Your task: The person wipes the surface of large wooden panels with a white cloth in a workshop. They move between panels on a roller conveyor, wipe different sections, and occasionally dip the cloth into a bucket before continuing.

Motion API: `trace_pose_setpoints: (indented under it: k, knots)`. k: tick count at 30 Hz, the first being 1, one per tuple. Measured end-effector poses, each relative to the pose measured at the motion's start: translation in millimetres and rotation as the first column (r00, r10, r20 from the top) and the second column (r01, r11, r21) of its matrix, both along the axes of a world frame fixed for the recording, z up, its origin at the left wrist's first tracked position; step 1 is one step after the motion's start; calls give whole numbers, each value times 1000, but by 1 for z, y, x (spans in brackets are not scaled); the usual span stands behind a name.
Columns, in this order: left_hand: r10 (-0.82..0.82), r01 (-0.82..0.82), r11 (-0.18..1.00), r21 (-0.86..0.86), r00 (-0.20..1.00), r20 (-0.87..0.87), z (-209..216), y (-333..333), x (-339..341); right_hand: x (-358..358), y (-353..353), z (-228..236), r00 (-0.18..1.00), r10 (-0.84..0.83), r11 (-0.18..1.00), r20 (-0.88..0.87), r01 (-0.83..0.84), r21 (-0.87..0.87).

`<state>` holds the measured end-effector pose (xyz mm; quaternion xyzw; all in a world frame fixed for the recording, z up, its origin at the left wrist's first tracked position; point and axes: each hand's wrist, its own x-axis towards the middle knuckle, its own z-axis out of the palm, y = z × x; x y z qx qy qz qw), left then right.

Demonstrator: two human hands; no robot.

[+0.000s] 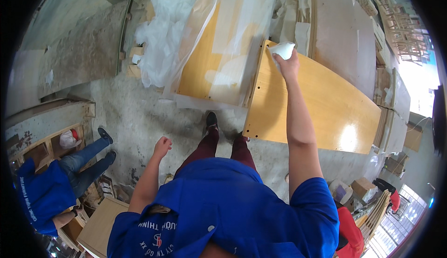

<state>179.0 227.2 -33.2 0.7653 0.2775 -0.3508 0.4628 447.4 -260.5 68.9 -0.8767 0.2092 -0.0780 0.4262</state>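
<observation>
My right hand (287, 64) reaches out over the far left corner of a varnished wooden panel (326, 104). Its fingers grip a thin white sheet (283, 50), folded or crumpled; whether it is foam, paper or cloth I cannot tell. Small dark holes show along the panel's left edge. Off to my left, away from the panel, my left hand (162, 147) hangs over the floor with its fingers curled in and nothing visible in them.
Beside the panel lies a board stack (198, 71) partly covered in translucent wrapping, with crumpled white wrap (160, 39) to its left. Grey boards (344, 34) stand beyond. A co-worker in blue (51, 188) is at the lower left, and a red sleeve (349, 232) shows at the lower right.
</observation>
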Motion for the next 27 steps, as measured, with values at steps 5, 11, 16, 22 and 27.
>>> trace_pose_setpoints:
  k: [5, 11, 16, 22, 27]
  knots:
    - [-43, 43, 999, 19, 999, 2, -4, 2, 1, -25, 4, -1, 1000, -5, 996, -5, 6, 93]
    - [-111, 111, 993, 39, 994, 4, -9, 0, 10, -66, 17, 5, 997, -9, 994, -79, 17, 104]
    - [-163, 163, 986, 28, 986, 21, -14, -5, 21, -106, 26, 8, 990, 14, 998, -143, -5, 63]
    - [-200, 201, 980, -6, 979, 35, -17, -10, 29, -136, 29, 4, 988, 3, 999, -155, 5, 49]
    - [-214, 214, 977, 3, 976, 30, -16, -9, 32, -138, 32, 5, 989, -19, 998, -148, 29, 64]
